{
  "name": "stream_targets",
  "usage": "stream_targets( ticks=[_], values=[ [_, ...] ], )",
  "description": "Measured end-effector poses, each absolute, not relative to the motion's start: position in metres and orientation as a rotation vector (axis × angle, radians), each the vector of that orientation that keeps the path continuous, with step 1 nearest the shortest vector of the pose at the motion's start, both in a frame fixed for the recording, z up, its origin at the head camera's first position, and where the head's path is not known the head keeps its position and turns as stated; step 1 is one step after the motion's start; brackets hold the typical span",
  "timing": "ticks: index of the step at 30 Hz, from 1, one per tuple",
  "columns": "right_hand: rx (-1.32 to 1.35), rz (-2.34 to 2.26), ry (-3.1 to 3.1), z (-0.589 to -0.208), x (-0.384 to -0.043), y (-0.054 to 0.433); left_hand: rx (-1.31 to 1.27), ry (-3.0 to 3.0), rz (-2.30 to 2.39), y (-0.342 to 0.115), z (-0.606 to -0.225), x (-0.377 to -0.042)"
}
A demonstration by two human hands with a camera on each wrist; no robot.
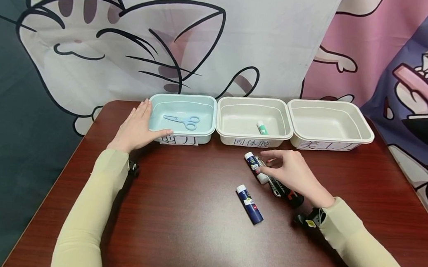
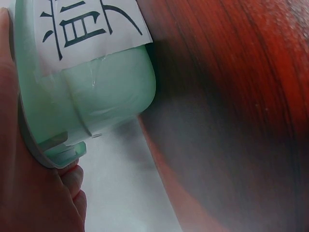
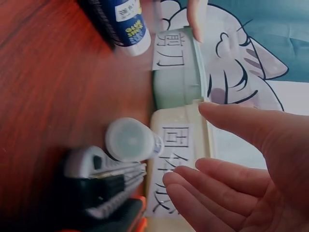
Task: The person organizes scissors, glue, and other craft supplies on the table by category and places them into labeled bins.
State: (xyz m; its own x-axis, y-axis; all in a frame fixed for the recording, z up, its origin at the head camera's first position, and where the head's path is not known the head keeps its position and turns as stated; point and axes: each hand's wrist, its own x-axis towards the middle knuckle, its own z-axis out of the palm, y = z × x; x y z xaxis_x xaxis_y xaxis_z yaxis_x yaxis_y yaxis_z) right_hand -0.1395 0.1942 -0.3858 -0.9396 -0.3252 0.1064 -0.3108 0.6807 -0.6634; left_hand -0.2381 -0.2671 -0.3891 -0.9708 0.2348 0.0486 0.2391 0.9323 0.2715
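My left hand (image 1: 136, 126) rests on the left corner of a light-blue bin (image 1: 209, 123), thumb along the front rim and fingers extended along the side. Blue scissors (image 1: 181, 120) lie in that bin. Over the table, my right hand (image 1: 293, 172) hovers with thumb and fingers apart, holding nothing. Just beneath it lie a blue glue stick (image 1: 252, 161) with white ends and a silver-and-black utility knife (image 1: 276, 188). A black-and-orange tool (image 1: 296, 198), partly hidden by the hand, is beside them. Nearer the front lies another blue glue stick (image 1: 250, 205).
To the right of the blue bin stand two cream bins; the middle bin (image 1: 236, 129) holds a small green-and-white glue stick (image 1: 262, 127). The right bin (image 1: 329, 135) stands near the table's right edge. Paper labels front all three. A cat-print cloth (image 1: 272, 42) hangs behind.
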Motion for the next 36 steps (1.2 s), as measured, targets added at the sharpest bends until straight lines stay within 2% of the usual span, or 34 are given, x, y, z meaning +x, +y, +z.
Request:
stream_targets(
  ticks=[10,36],
  values=[
    [-0.558,-1.129,2.839,-0.401,-0.144,0.189,-0.373,-3.062,-0.441,-0.267,-0.39,-0.238],
    [-0.616,-1.024,2.83,-0.405,-0.148,0.17,-0.379,-3.063,-0.437,-0.265,-0.388,-0.236]
  ],
)
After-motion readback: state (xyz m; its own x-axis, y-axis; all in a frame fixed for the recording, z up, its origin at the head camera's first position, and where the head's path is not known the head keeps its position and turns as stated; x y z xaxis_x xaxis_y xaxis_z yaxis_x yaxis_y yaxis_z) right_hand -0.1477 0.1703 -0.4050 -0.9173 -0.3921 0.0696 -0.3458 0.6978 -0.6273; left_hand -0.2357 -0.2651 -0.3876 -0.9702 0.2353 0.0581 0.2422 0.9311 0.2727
